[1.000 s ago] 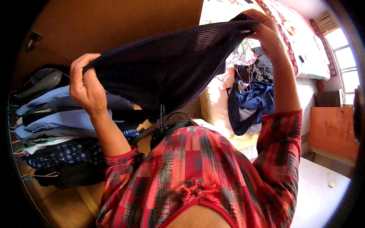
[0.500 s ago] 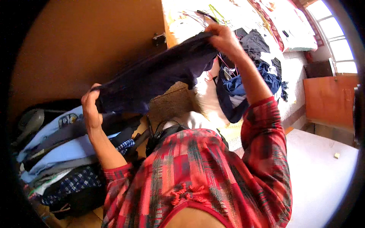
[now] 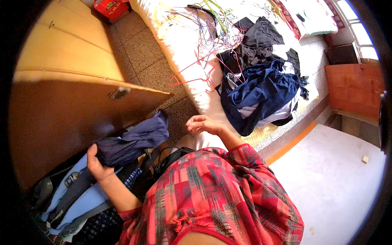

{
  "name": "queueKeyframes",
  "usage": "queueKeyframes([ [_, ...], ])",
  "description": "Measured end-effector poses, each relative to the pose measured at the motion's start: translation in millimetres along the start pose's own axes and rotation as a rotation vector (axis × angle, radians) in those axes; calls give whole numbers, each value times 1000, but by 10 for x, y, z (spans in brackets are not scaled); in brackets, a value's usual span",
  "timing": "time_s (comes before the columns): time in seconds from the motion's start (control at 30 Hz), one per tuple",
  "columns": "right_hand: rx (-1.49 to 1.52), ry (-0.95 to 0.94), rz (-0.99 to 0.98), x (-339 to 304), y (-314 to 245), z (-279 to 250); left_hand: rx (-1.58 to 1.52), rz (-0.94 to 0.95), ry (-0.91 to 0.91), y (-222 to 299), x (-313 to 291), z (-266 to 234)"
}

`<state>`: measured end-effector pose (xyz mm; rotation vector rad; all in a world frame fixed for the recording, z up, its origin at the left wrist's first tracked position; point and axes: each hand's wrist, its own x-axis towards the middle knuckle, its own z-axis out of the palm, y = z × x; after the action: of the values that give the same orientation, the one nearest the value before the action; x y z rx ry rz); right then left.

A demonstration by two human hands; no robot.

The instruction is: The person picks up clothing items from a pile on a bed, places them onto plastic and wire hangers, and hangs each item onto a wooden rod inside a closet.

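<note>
A dark navy garment (image 3: 136,141), bunched and partly folded over, is gripped at its left end by my left hand (image 3: 99,166). Its other end hangs loose toward the middle. What kind of garment it is cannot be made out. Off to the right of the cloth, my right hand (image 3: 203,125) is open and holds nothing, its fingers loosely bent in front of the bed's edge. Beneath the left hand lies a row of folded clothes, among them a light blue one (image 3: 79,204) and a dark checked one (image 3: 96,224).
A brown wooden door (image 3: 61,118) stands at the left. On the bed (image 3: 163,45) lie tangled hangers (image 3: 204,41), a red hanger (image 3: 192,73) and a heap of dark clothes (image 3: 261,90). At the right is a white tabletop (image 3: 326,179); a red box (image 3: 111,9) sits far left.
The garment, earlier stretched between both hands, is now bunched in the left hand alone. My right hand has let go and come down nearer my body. The view has shifted, showing more floor.
</note>
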<state>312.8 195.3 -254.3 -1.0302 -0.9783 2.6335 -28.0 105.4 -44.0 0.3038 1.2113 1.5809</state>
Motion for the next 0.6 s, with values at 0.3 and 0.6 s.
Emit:
queueKeyframes([
  [0.3,-342,999,-169,112,-334,-2079,144,-11,262,-52,89,275],
  [0.6,-1003,943,-170,1069,372,-2597,227,32,604,-252,-25,359],
])
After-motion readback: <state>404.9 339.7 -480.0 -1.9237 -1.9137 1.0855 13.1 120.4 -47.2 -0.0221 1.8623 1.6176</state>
